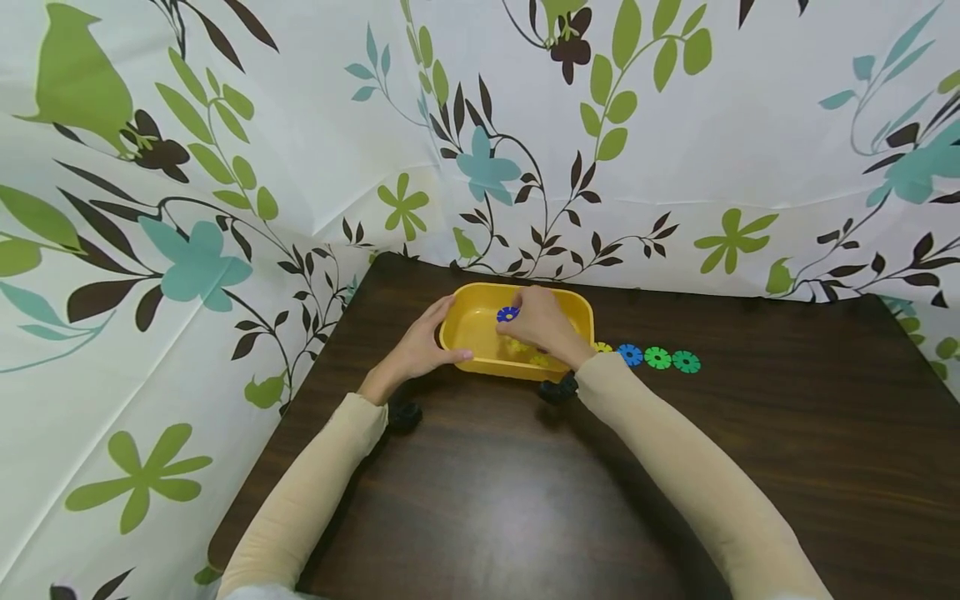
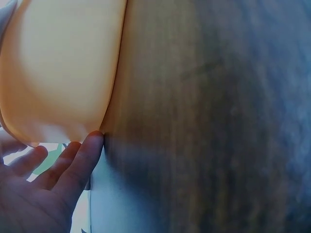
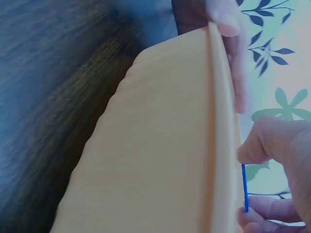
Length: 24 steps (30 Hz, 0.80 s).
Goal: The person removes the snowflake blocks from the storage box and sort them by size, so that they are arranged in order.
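Only my head view shows the yellow pieces (image 1: 540,360) inside the yellow tray (image 1: 487,367); spread left hand (image 1: 420,346) touching its end, right hand (image 1: 542,321) pinching a blue notched disc (image 1: 507,314) above. My right-wrist view catches that disc edge-on.

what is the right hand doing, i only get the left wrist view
Observer: In the head view, the right hand pinches a dark blue disc at the opening of the yellow tray.
Operator: any other discs out on the table
Observer: Yes, a row right of the tray: a partly hidden yellow disc, a blue disc, then two green discs.
Operator: anything inside the tray
Observer: Yes, some yellow pieces, partly blocked by the right hand, so I can't count them.
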### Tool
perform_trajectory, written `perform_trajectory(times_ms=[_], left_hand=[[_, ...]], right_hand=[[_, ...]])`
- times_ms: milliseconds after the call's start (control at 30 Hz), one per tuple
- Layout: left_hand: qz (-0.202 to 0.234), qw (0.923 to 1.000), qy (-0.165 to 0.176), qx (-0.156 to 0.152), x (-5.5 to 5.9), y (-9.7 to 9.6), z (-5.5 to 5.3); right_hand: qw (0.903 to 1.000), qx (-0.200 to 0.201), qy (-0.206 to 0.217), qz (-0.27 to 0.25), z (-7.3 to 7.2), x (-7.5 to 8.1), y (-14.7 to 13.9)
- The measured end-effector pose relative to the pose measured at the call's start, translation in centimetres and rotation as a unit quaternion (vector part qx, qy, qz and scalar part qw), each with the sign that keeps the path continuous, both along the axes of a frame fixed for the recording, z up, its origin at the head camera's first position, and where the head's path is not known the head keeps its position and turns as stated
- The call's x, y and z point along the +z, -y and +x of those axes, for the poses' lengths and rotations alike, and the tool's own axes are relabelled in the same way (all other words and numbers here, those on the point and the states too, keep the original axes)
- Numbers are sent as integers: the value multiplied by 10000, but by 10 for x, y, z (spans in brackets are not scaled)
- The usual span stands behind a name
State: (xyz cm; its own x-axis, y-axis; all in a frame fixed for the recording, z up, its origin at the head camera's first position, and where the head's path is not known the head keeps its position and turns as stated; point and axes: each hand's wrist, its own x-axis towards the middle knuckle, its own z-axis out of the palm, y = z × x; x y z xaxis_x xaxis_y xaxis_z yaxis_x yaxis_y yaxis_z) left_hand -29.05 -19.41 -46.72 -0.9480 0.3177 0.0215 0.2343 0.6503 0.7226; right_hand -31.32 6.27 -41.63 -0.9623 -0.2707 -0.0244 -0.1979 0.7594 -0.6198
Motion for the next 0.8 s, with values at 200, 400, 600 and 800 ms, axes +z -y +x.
perform_trajectory(times_ms=[200,400,600,800], left_hand=[[4,10000,3,1,-1,0,0],[63,10000,-66,-34,-2,0,-1],[32,10000,20,6,-2,0,0],[-32,10000,30,20,0,0,1]], right_hand=[[9992,-38,-342,-178,18,7,-26],[9970,-164,-717,-245,35,16,-50],[9954,-351,-826,-338,49,19,-76],[9905,-452,-1202,-494,61,17,-102]])
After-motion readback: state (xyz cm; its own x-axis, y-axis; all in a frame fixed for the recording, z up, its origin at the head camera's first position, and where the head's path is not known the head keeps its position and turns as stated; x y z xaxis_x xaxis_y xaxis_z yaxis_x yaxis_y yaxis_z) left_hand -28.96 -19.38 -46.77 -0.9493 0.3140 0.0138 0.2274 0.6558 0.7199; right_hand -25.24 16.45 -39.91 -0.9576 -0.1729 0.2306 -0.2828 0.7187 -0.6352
